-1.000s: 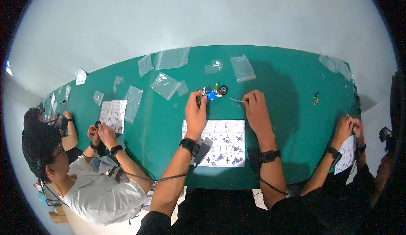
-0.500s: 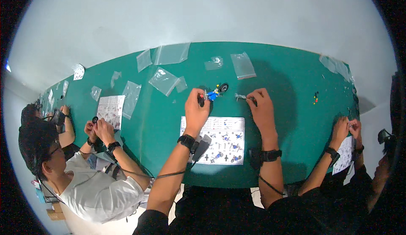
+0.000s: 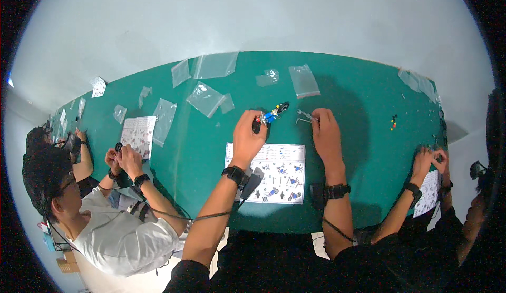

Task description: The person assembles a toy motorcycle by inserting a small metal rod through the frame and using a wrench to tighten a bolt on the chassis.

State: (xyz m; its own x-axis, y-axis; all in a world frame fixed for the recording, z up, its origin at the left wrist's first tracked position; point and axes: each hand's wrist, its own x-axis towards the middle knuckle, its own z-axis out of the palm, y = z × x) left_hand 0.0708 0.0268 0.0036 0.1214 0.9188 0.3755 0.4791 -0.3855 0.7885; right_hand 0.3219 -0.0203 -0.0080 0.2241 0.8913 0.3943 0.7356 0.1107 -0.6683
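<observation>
Here's the blue toy motorcycle point(image 3: 271, 117), just above the instruction sheet point(image 3: 282, 177), its black wheel point(image 3: 283, 106) aimed between one and two o'clock, its near end gripped in the left hand point(image 3: 247, 141) at seven. Over at three, the right hand point(image 3: 327, 132) has its fingertips pinched on a thin grey piece point(image 3: 307, 115), apart from the motorcycle. The sheet lies at six on the green tabletop point(image 3: 195, 156), a clear zip bag point(image 3: 304, 81) sits between one and two, and a white-shirted co-worker point(image 3: 124, 235) is at eight.

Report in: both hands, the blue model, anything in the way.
Left hand: holding blue model, black wheel at its far end. Right hand: pinching small grey part, apart from model. Instruction sheet nearer the person; plastic bags beyond the hands.
</observation>
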